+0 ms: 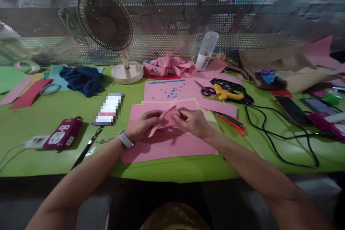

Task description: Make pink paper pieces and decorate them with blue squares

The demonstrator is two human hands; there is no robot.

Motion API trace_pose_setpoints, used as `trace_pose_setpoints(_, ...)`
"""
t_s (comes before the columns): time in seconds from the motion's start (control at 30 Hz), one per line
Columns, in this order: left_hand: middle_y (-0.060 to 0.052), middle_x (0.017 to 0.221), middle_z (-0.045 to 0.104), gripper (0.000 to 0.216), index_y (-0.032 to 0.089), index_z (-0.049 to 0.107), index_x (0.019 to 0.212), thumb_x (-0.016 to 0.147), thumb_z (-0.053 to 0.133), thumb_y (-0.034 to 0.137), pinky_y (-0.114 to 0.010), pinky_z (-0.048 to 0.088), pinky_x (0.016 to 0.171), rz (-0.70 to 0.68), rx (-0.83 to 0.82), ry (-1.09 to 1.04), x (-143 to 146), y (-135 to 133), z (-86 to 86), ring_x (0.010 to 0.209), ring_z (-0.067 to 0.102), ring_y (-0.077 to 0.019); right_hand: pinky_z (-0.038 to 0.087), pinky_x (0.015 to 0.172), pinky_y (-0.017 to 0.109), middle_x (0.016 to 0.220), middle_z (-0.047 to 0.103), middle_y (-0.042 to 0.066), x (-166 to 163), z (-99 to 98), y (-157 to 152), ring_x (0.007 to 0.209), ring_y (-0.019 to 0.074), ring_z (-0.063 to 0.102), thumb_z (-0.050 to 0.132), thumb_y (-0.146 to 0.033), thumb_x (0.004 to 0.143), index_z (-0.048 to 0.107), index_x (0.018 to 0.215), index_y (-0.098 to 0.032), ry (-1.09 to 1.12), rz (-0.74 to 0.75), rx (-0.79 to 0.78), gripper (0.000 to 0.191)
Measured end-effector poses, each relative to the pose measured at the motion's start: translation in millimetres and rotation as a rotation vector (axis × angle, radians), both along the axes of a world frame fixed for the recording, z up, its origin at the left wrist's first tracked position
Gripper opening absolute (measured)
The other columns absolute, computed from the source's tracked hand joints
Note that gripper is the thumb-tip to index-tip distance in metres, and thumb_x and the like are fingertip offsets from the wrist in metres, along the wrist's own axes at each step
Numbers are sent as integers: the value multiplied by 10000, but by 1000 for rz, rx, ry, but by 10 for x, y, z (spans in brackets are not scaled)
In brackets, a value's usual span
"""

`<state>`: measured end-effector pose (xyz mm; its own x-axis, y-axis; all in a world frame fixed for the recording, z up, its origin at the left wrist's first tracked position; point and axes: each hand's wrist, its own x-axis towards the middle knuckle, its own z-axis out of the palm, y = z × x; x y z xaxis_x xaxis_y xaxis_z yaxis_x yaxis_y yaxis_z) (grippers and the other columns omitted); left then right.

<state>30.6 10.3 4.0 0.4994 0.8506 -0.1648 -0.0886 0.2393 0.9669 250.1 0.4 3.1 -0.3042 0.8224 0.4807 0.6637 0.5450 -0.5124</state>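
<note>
A folded piece of pink paper [170, 118] is held between both hands, over a stack of pink sheets [167, 149] on the green table. My left hand [147, 124] grips its left side, fingers closed on the edge. At the right side, my right hand [192, 120] pinches the same piece between thumb and fingers. Just behind the hands, small blue paper dots [172, 93] and a thin blue strip [167, 82] lie on another pink sheet [153, 95]. Folded pink paper shapes with blue dots [161, 66] sit farther back.
To the right lie scissors [206, 89], a yellow glue gun [228, 94], an orange-handled cutter [231, 121] and a looping black cable [265, 142]. A fan [126, 72], blue cloth [82, 79], phone [109, 109] and purple power strip [63, 133] stand or lie leftward. A perforated metal panel [167, 43] rises behind.
</note>
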Motion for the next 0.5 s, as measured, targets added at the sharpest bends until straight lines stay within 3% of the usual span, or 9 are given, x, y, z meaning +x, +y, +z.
trace_pose_setpoints(0.1,-81,856,749,339,136,688,949,694,827,310,-322,584,774,-44,-71,-6,14,11,-5,821,733,-225,271,497,244,517,452,-42,-14,31,0,475,82,369,576,-411,858,461,642,-205,202,-36,-146,321)
trace_pose_setpoints(0.17,-71,827,741,334,130,687,863,669,850,348,-286,587,733,34,-74,-14,17,37,-15,778,732,-200,271,465,231,490,407,-67,-23,41,20,457,77,360,641,-457,808,429,635,-214,417,-12,-341,366)
trace_pose_setpoints(0.23,-51,804,730,329,128,700,830,655,862,355,-227,576,677,139,-60,-10,18,64,-18,717,716,-153,324,463,224,503,459,-69,-31,30,55,466,89,429,702,-487,750,481,677,-209,621,41,-527,362)
trace_pose_setpoints(0.37,-15,781,730,397,164,725,1000,659,867,308,-160,554,621,354,-57,-58,19,81,2,644,680,-89,457,555,259,589,597,-39,-52,-20,114,549,126,567,779,-458,675,578,779,-192,841,107,-683,349)
trace_pose_setpoints(0.5,-35,866,761,603,204,652,1220,661,867,276,-183,575,655,454,-63,-195,31,76,1,697,704,-106,439,530,250,585,602,-37,-66,-36,110,529,120,561,788,-455,675,578,784,-191,865,83,-684,355)
